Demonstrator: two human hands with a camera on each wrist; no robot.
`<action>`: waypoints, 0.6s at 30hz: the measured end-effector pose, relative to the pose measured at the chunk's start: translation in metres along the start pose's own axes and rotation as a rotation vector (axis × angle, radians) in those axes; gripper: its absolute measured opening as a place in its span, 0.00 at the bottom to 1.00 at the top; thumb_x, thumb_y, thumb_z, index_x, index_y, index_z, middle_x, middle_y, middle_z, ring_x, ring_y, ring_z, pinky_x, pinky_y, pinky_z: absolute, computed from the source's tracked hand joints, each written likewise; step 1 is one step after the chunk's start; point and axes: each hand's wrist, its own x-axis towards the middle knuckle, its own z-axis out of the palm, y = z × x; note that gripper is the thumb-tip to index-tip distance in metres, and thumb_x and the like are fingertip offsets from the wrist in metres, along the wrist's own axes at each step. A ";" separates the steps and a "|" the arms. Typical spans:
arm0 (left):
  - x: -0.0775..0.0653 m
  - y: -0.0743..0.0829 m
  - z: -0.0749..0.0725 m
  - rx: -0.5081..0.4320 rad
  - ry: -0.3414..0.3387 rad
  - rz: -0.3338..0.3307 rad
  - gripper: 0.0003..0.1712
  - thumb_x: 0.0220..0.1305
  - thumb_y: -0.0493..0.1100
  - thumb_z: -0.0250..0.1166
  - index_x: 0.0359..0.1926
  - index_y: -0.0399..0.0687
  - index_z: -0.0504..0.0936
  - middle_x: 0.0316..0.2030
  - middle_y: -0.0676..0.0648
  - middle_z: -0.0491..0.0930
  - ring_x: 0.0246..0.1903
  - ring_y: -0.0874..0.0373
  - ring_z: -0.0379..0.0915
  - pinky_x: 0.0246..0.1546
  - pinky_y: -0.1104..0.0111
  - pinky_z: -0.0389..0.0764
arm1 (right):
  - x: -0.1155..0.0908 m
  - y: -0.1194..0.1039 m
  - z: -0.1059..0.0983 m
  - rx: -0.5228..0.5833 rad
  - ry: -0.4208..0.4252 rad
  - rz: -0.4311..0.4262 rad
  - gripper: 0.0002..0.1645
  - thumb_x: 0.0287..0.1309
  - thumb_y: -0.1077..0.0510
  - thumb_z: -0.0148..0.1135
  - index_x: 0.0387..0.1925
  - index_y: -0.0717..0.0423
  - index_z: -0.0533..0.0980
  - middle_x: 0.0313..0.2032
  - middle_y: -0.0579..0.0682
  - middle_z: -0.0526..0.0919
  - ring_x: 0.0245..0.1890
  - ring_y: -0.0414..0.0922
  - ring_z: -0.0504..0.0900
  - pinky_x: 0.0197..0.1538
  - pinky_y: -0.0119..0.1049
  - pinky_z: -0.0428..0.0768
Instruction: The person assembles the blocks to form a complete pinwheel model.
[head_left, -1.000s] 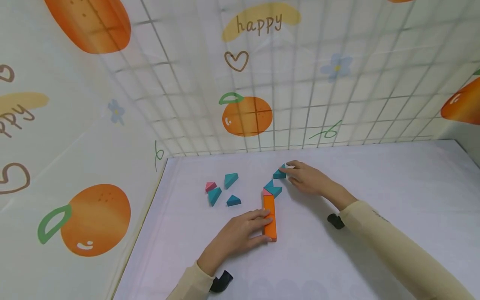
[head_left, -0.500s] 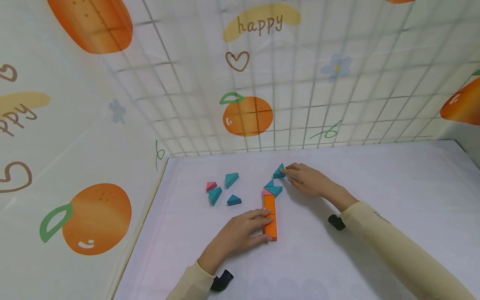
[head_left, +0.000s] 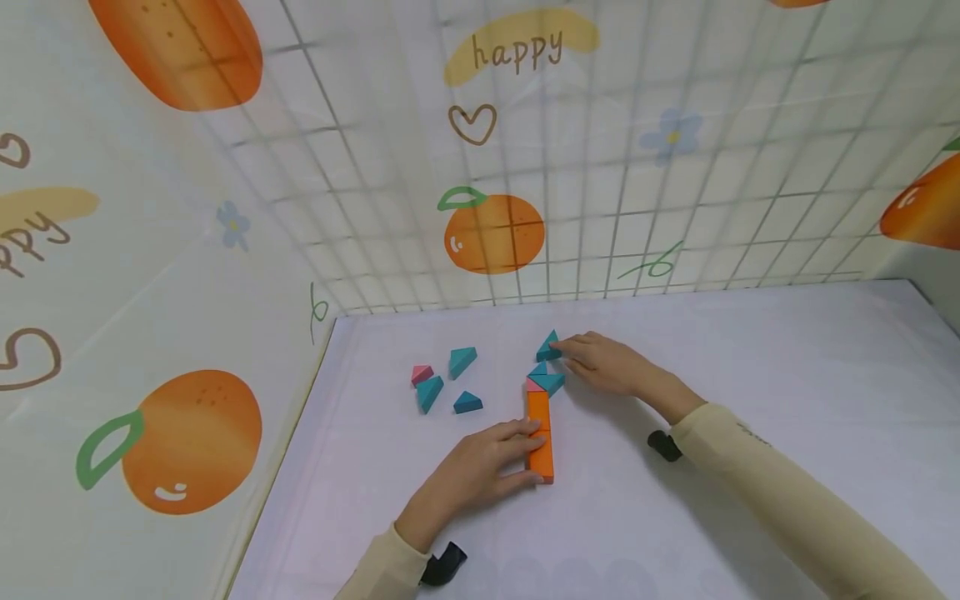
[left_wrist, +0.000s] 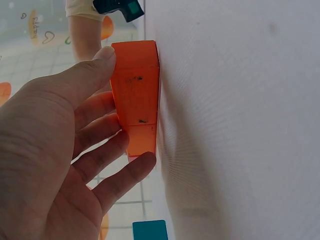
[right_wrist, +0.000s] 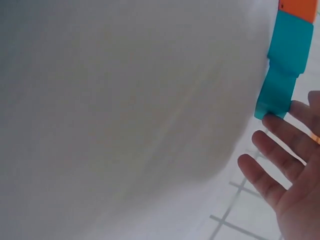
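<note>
Two orange rectangular blocks (head_left: pixel 540 464) lie end to end in a line. My left hand (head_left: pixel 480 463) rests beside them, its thumb and fingertips touching their side and top with the fingers loosely spread. Beyond their far end sit a small pink triangular block (head_left: pixel 532 385), a teal triangular block (head_left: pixel 552 382) and a small blue triangular block (head_left: pixel 537 369). Just past these stands another teal triangular block (head_left: pixel 547 349). The extended fingertips of my right hand (head_left: pixel 609 363) touch its right side; in the right wrist view they meet the end of this teal block (right_wrist: pixel 276 95).
Left of the line lie loose triangular blocks: a pink one (head_left: pixel 422 375), two teal ones (head_left: pixel 462 360) and a blue one (head_left: pixel 468 402). A white sheet (head_left: pixel 787 375) covers the table. Behind it rises a printed curtain (head_left: pixel 585 167) over a wire grid.
My right hand has moved left, sliding the far teal triangular block left, closer above the small blue one. The left hand and the orange blocks have stayed in place.
</note>
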 end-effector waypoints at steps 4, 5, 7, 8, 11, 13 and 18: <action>-0.001 -0.001 0.001 -0.007 -0.003 -0.002 0.29 0.62 0.58 0.66 0.61 0.54 0.79 0.63 0.55 0.75 0.65 0.60 0.69 0.63 0.68 0.73 | 0.003 -0.004 0.001 -0.010 -0.002 -0.017 0.25 0.71 0.55 0.51 0.66 0.55 0.70 0.61 0.56 0.78 0.62 0.57 0.74 0.65 0.56 0.71; -0.001 -0.001 0.001 -0.008 -0.003 -0.002 0.29 0.62 0.58 0.67 0.61 0.54 0.79 0.63 0.55 0.75 0.64 0.60 0.69 0.63 0.68 0.73 | 0.003 -0.004 0.001 -0.019 0.006 -0.026 0.24 0.71 0.55 0.51 0.66 0.55 0.70 0.60 0.57 0.78 0.61 0.57 0.75 0.65 0.56 0.71; 0.000 -0.001 0.001 -0.008 -0.001 0.002 0.29 0.62 0.58 0.67 0.61 0.54 0.79 0.63 0.55 0.75 0.64 0.60 0.70 0.63 0.68 0.73 | 0.004 -0.004 0.002 -0.031 0.021 -0.041 0.24 0.71 0.56 0.52 0.66 0.55 0.71 0.59 0.57 0.78 0.61 0.58 0.75 0.65 0.57 0.71; 0.000 -0.001 0.001 -0.007 0.000 0.005 0.29 0.62 0.58 0.67 0.61 0.54 0.79 0.63 0.55 0.75 0.64 0.60 0.70 0.63 0.68 0.73 | 0.004 -0.004 0.003 -0.036 0.029 -0.048 0.24 0.71 0.56 0.52 0.65 0.55 0.71 0.59 0.57 0.78 0.61 0.58 0.75 0.65 0.57 0.71; 0.000 -0.002 0.001 -0.006 0.003 0.013 0.29 0.62 0.57 0.67 0.61 0.53 0.79 0.63 0.54 0.75 0.64 0.60 0.70 0.62 0.68 0.74 | 0.006 -0.005 0.003 -0.034 0.035 -0.056 0.23 0.71 0.56 0.52 0.65 0.55 0.72 0.59 0.57 0.78 0.60 0.58 0.75 0.65 0.57 0.71; 0.000 -0.002 0.001 -0.003 0.003 0.016 0.29 0.62 0.58 0.67 0.61 0.53 0.79 0.63 0.54 0.75 0.64 0.60 0.70 0.62 0.68 0.74 | 0.006 -0.005 0.003 -0.025 0.024 -0.054 0.23 0.71 0.56 0.52 0.65 0.55 0.72 0.59 0.57 0.78 0.61 0.58 0.74 0.65 0.57 0.71; 0.000 -0.003 0.002 0.009 0.012 0.022 0.29 0.63 0.58 0.66 0.61 0.53 0.79 0.63 0.54 0.75 0.63 0.60 0.71 0.61 0.68 0.75 | 0.008 -0.007 0.004 -0.009 0.001 -0.042 0.24 0.72 0.54 0.51 0.65 0.54 0.71 0.61 0.57 0.76 0.62 0.58 0.73 0.67 0.57 0.69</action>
